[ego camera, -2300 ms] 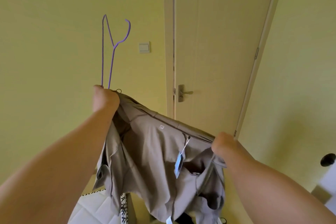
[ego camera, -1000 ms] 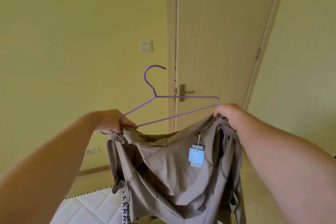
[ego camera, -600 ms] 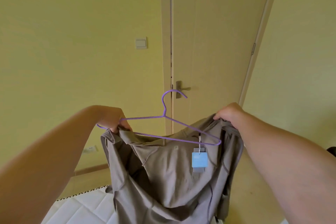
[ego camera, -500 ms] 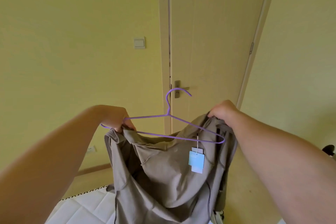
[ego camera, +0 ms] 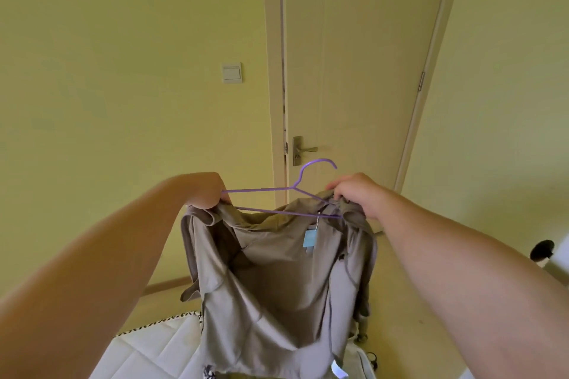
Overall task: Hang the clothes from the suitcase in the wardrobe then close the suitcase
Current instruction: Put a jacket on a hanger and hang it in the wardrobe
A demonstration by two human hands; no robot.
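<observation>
Purple hanger [ego camera: 261, 189] now seems tucked into grey garment [ego camera: 271, 280], door handle [ego camera: 303, 149] behind

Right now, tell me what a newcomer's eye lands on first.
A taupe fabric garment hangs mid-frame, gripped by the left hand and right hand. A thin purple wire hanger lies across its collar, a pale blue paper tag just below. A closed cream door stands behind.
</observation>
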